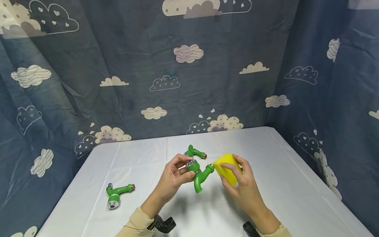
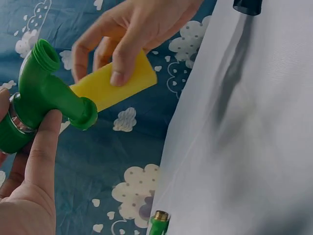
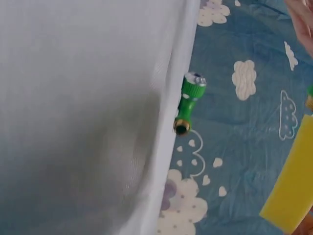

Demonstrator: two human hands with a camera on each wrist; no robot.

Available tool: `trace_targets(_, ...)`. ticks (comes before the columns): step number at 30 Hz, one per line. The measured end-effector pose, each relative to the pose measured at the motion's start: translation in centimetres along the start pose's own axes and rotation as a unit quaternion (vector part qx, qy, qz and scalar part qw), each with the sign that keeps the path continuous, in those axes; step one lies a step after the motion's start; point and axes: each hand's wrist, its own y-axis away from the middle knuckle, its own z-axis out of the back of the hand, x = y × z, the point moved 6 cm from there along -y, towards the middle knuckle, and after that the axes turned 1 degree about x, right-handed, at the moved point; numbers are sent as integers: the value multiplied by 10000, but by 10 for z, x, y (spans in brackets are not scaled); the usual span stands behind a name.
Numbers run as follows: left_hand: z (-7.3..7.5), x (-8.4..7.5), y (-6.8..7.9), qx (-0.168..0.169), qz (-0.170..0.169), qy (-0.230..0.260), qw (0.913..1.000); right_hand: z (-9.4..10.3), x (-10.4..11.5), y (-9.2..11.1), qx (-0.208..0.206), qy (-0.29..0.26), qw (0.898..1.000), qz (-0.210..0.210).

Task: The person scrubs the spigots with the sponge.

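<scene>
My left hand (image 1: 169, 181) grips a green faucet (image 1: 200, 178) by its ribbed knob, thumb and fingers around it, with the spout pointing down. A yellow sponge (image 1: 226, 159) is pinched between the thumb and fingers of my right hand (image 1: 245, 184). The sponge meets the faucet's threaded inlet end in the head view. From the left wrist, the faucet (image 2: 51, 95) shows its open spout, and the sponge (image 2: 105, 92) lies behind its inlet end. Both things are held above the table. In the right wrist view only part of the sponge (image 3: 288, 181) appears.
A second green faucet (image 1: 120, 194) lies on the left of the white table (image 1: 284, 177). Another green faucet (image 1: 193, 152) lies farther back, behind the held one. Dark curtains (image 1: 213, 82) with cloud prints surround the table's back and sides.
</scene>
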Motion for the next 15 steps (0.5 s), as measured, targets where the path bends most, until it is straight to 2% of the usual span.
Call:
trace_targets(3, 4, 0, 0, -226, 76, 26, 9997, 2, 2, 1, -39, -417, 9991, 65)
trace_targets(7, 5, -1, 0, -439, 185, -153, 9987, -2, 17, 6, 291, -1059, 9918, 656)
trace_targets(9, 4, -1, 0, -388, 195, -309, 9986, -5, 24, 8, 474, -1168, 9880, 887)
trace_targets(11, 1, -3, 0, -258, 144, -408, 9987, -8, 26, 9, 570, -1091, 9879, 949)
trace_targets(15, -2, -5, 1, 1, 110, -379, 9992, -8, 22, 6, 411, -942, 9907, 887)
